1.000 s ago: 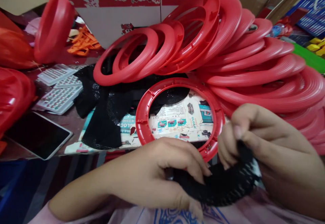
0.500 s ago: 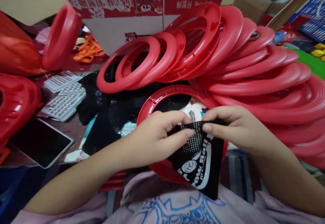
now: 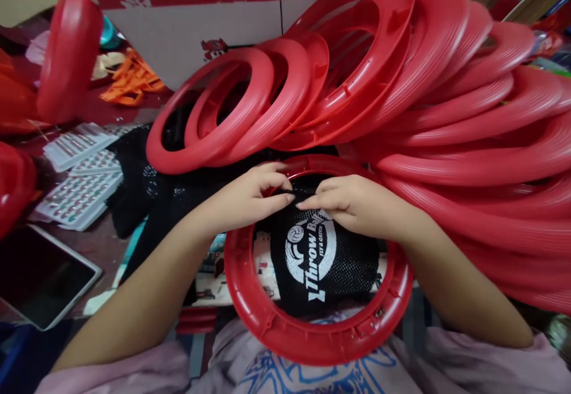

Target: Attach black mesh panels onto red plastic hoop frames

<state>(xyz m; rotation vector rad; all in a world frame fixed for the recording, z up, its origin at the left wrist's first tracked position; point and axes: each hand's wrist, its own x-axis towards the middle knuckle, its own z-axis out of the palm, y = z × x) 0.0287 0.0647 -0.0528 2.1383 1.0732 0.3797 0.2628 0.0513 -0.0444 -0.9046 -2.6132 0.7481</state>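
Note:
A red plastic ring (image 3: 312, 337) lies tilted at the table's near edge, close to my body. Inside it hangs a black mesh net (image 3: 325, 257) printed with white "Throw Ball" lettering. My left hand (image 3: 247, 194) and my right hand (image 3: 352, 200) meet at the ring's far rim. Both pinch the top edge of the net with fingers pressed together against the rim.
Several red rings (image 3: 401, 84) lean stacked behind and to the right. More black mesh (image 3: 147, 185) lies left of the ring, with white blister trays (image 3: 78, 191) and a tablet (image 3: 40, 275) further left. A red-and-white carton (image 3: 191, 19) stands behind, orange parts (image 3: 129, 78) beside it.
The net, held bunched low near my lap, was lifted and spread, and now hangs inside the ring. Both hands moved up to the ring's far rim.

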